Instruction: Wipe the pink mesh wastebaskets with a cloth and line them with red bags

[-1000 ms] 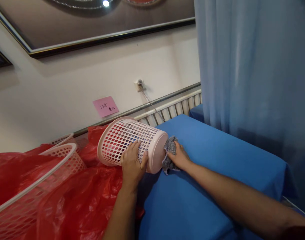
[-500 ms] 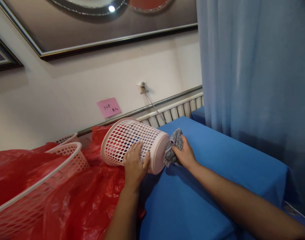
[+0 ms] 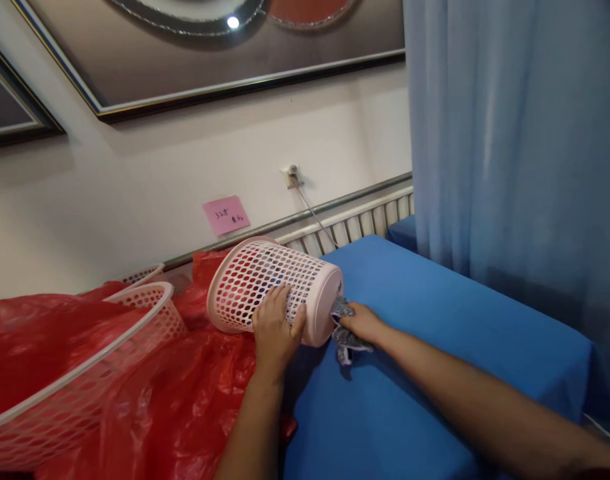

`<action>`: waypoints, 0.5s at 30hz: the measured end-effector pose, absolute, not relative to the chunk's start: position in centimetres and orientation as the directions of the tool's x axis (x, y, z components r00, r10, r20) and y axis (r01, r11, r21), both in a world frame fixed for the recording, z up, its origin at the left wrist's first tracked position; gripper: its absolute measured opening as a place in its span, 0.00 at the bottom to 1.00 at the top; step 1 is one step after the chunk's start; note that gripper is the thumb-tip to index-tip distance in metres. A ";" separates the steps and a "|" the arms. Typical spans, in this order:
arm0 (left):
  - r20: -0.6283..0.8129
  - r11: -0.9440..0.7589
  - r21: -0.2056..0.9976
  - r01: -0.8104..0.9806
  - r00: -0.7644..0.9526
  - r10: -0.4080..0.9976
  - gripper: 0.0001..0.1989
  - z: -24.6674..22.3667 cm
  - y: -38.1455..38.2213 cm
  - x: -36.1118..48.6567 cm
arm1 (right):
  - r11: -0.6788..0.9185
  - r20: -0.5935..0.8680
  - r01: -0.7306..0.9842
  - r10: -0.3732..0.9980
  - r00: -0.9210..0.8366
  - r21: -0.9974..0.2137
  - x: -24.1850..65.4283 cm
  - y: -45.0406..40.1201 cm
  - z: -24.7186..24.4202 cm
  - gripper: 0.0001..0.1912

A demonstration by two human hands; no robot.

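Note:
A pale pink wastebasket [image 3: 265, 283] with a lattice of holes lies tilted on its side, its mouth facing left and its solid base facing right. My left hand [image 3: 277, 323] grips its near side, fingers over the holes and thumb towards the base. In my right hand [image 3: 367, 323] a grey cloth [image 3: 352, 340] is bunched up and pressed against the lower part of the base, one end hanging down. The fingertips under the cloth are partly hidden.
Larger pink baskets [image 3: 102, 360] lined with red plastic bags [image 3: 179, 400] stand on the left. A blue-covered surface [image 3: 415, 320] spreads to the right, before a radiator [image 3: 367, 223] and a blue curtain [image 3: 475, 133]. A pink note [image 3: 225, 215] and a socket [image 3: 293, 177] are on the wall.
My right hand and the cloth have moved down across the basket's base, and the cloth now hangs lower. The left hand keeps its hold on the basket. The view has shifted slightly.

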State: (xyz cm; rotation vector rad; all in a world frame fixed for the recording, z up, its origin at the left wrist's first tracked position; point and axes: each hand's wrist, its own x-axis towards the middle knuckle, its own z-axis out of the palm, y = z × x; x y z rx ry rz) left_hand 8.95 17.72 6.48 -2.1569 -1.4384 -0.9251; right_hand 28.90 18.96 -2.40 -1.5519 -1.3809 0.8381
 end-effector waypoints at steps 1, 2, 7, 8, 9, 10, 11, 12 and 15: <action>0.704 -0.398 0.043 0.916 0.255 0.663 0.25 6.5 17.7 9.0 | 0.007 0.084 0.396 0.980 0.178 -0.918 29.5 19.0 -2.0 0.23; 0.703 -0.398 0.045 0.916 0.254 0.664 0.25 6.5 17.7 8.9 | 0.020 0.112 0.394 0.971 0.213 -0.919 29.9 19.0 -1.5 0.27; 0.704 -0.408 0.050 0.912 0.258 0.662 0.25 6.4 17.9 8.9 | 0.261 0.384 0.442 0.898 0.216 -0.858 29.1 18.7 -0.2 0.39; 0.706 -0.408 0.052 0.911 0.255 0.661 0.25 6.4 17.9 8.9 | 0.266 0.380 0.459 0.908 0.177 -0.848 28.6 18.6 -0.4 0.38; 0.708 -0.408 0.056 0.911 0.252 0.660 0.25 6.3 17.9 8.9 | 0.239 0.343 0.474 0.928 0.144 -0.847 28.1 18.5 -0.7 0.37; 0.710 -0.407 0.058 0.912 0.249 0.659 0.25 6.3 17.9 8.9 | 0.192 0.282 0.486 0.952 0.119 -0.853 27.8 18.4 -1.1 0.34; 0.711 -0.406 0.059 0.912 0.247 0.659 0.25 6.3 17.9 8.8 | 0.147 0.222 0.493 0.970 0.098 -0.858 27.6 18.4 -1.5 0.31; 0.711 -0.404 0.058 0.913 0.246 0.659 0.25 6.3 17.9 8.8 | 0.119 0.178 0.495 0.981 0.075 -0.861 27.7 18.3 -1.9 0.27; 0.716 -0.403 0.053 0.913 0.247 0.653 0.25 6.3 17.9 8.8 | 0.108 0.130 0.490 0.991 0.010 -0.865 28.6 18.5 -2.2 0.19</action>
